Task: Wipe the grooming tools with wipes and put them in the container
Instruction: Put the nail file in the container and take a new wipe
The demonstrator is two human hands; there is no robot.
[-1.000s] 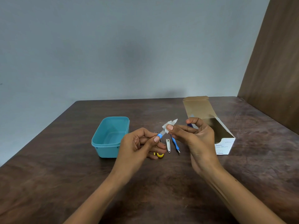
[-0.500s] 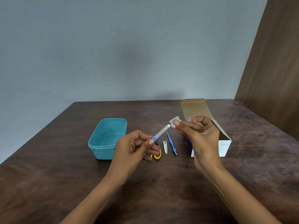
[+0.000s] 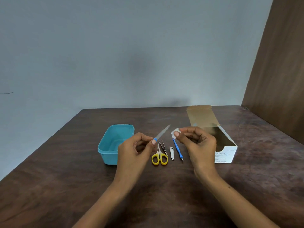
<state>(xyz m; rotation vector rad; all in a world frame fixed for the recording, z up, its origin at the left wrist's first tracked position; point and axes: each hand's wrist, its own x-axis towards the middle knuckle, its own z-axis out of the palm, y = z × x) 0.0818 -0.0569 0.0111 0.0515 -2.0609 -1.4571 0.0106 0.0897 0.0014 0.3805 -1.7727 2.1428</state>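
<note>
Wipe [image 3: 174, 133] now off file [image 3: 162, 133], fingertip-pinched.

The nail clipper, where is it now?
In the head view the nail clipper lies on the table near the centre, between the yellow-handled scissors and the blue cuticle tool.

Dim even light, soft wall shadow, wide-angle edge bending, mild softness

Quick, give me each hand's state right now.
Left hand: closed, its fingers pinching the nail file by the blue handle end.
Right hand: closed, its fingers pinching the white wipe, clear of the file.
</note>
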